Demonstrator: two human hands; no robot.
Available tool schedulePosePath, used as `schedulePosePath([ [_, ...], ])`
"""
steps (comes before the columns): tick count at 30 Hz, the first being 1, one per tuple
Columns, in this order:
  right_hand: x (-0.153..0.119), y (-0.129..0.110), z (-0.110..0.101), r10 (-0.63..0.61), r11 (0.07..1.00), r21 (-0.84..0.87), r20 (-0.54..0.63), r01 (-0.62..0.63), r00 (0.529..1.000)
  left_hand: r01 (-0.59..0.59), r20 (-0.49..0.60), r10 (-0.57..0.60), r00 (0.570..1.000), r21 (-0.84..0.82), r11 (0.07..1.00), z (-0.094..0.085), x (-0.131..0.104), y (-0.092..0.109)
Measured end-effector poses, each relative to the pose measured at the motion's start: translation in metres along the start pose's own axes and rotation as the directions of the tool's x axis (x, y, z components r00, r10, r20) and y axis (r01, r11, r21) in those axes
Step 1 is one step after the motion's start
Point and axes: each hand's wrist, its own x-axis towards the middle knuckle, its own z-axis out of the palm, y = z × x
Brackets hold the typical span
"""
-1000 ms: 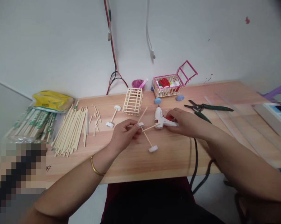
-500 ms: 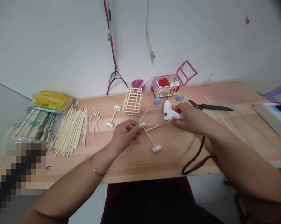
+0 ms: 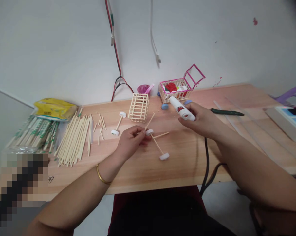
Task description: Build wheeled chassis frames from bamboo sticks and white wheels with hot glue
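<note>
Left hand: pinching axle by its upper wheel, lower wheel over table | Right hand: gripping glue gun, tilted, near cart | Frame: on table, beyond left hand.

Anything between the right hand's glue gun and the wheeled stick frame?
Nothing separate is visible between the glue gun in the right hand and the wheeled stick frame in the left hand. Only the frame's own side stick juts rightward into that gap.
</note>
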Motion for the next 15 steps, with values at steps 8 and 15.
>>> schedulePosePath([
  [8,0.000,0.000,-0.002,-0.015,1.000,0.018,0.046,0.014,0.999,-0.036,-0.055,0.038,0.998,0.032,0.999,-0.007,0.005,0.001],
  [15,-0.004,0.000,-0.008,-0.117,0.973,0.225,0.336,0.041,0.934,-0.078,-0.135,0.092,0.987,0.102,0.992,-0.014,0.013,0.001],
])
